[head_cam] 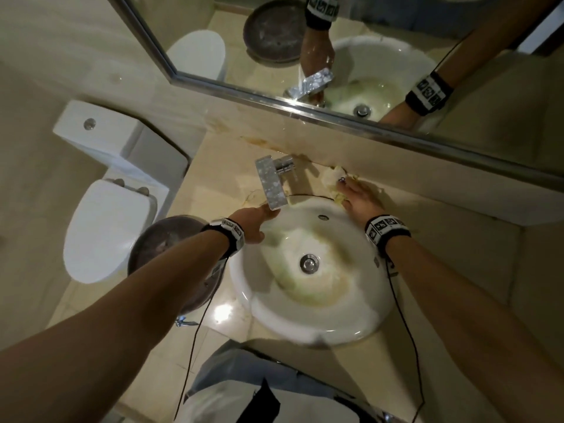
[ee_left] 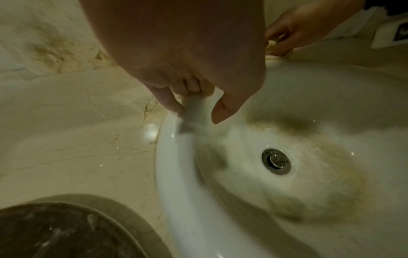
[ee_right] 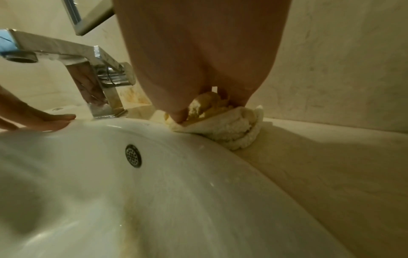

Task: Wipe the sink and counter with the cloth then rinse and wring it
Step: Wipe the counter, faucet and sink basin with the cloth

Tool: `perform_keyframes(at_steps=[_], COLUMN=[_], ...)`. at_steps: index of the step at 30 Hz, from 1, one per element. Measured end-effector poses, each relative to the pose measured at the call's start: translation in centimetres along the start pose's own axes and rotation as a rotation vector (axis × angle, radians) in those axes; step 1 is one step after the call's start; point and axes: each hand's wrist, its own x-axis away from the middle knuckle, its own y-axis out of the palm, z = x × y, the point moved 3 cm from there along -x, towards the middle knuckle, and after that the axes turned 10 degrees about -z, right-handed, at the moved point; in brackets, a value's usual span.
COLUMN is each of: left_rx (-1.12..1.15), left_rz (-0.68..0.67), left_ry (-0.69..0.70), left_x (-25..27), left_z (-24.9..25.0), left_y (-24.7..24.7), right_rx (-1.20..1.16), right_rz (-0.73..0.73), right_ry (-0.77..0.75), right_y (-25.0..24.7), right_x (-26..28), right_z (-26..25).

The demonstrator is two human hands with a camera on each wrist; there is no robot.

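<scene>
The white sink (head_cam: 305, 328) has brown-yellow stains around its drain (head_cam: 309, 263). My right hand (head_cam: 357, 196) presses a bunched cream cloth (head_cam: 332, 175) onto the beige counter (head_cam: 457, 270), behind the sink rim and close to the back wall. In the right wrist view my thumb and fingers (ee_right: 176, 115) curl into the cloth (ee_right: 234, 134), which looks stained yellow. My left hand (head_cam: 259, 221) rests with straight fingers on the sink rim (ee_right: 110, 127), beside the base of the chrome faucet (head_cam: 271, 186). The left hand (ee_right: 55, 120) holds nothing.
A dark round bowl (head_cam: 164, 248) stands on the counter left of the sink. A white toilet (head_cam: 103, 227) is further left, below counter level. The mirror (head_cam: 366, 56) hangs just above the backsplash. The faucet spout (ee_right: 66, 50) overhangs the basin's back edge.
</scene>
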Motion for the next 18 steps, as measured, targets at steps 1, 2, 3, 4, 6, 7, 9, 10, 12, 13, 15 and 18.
perform_keyframes(at_steps=[1,2,3,4,6,7,9,10,12,13,15,18], left_rx=[-0.005,-0.012,-0.017,-0.019,-0.011,-0.007,0.001,0.002,0.0,0.002,0.023,0.022], left_rz=[0.001,0.003,0.004,0.006,0.009,0.007,0.006,0.008,0.018,0.024,0.03,0.015], left_ry=[0.014,0.032,0.048,0.066,0.097,0.11,0.129,0.128,0.138,0.151,0.178,0.203], left_x=[0.0,-0.1,-0.1,-0.2,-0.4,-0.6,-1.0,-1.2,-1.2,-1.3,-1.4,-1.9], left_z=[-0.1,-0.2,-0.5,-0.8,-1.7,-1.9,-2.4,-2.8,-2.6,-2.7,-2.8,-3.5], left_y=[0.1,0.2,0.2,0.3,0.6,0.7,0.9,0.9,1.0,1.2,1.4,1.6], right_rx=[0.029,0.069,0.097,0.114,0.149,0.17,0.209,0.22,0.223,0.201,0.099,-0.071], right_rz=[-0.011,-0.021,-0.033,-0.046,-0.065,-0.071,-0.066,-0.057,-0.035,-0.03,-0.012,0.038], right_ry=[0.002,-0.004,-0.005,-0.009,-0.025,-0.04,-0.067,-0.078,-0.073,-0.062,-0.032,-0.032], right_y=[0.0,-0.1,-0.3,-0.5,-0.7,-0.7,-0.5,-0.4,-0.4,-0.5,-0.8,-0.8], right_x=[-0.4,-0.9,-1.6,-2.2,-3.6,-4.1,-5.4,-6.2,-7.3,-7.8,-8.4,-9.4], right_z=[-0.3,-0.5,-0.9,-1.2,-2.3,-2.9,-4.2,-5.1,-6.6,-7.9,-10.1,-11.4])
